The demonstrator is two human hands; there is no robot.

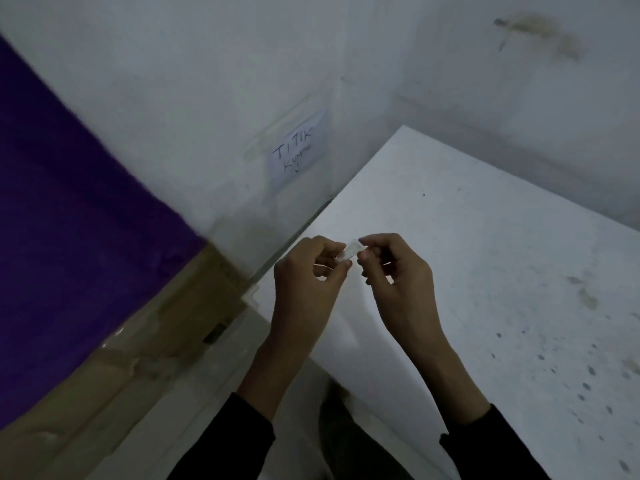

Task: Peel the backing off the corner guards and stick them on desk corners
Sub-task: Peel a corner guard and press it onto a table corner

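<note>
A small clear corner guard [350,252] is held above the near left part of the white desk [485,265]. My left hand [306,278] pinches its left end between thumb and fingers. My right hand [391,268] pinches its right end with curled fingertips. Both hands hover just inside the desk's left edge. The desk's near left corner [251,299] lies left of my left hand. Whether any backing has come off is too small and blurred to tell.
A paper note with handwriting [298,152] is taped to the white wall beyond the desk's left edge. A purple cloth [69,209] covers the left side, with brown flooring or cardboard [145,341] below it. Dark specks mark the desk's right part.
</note>
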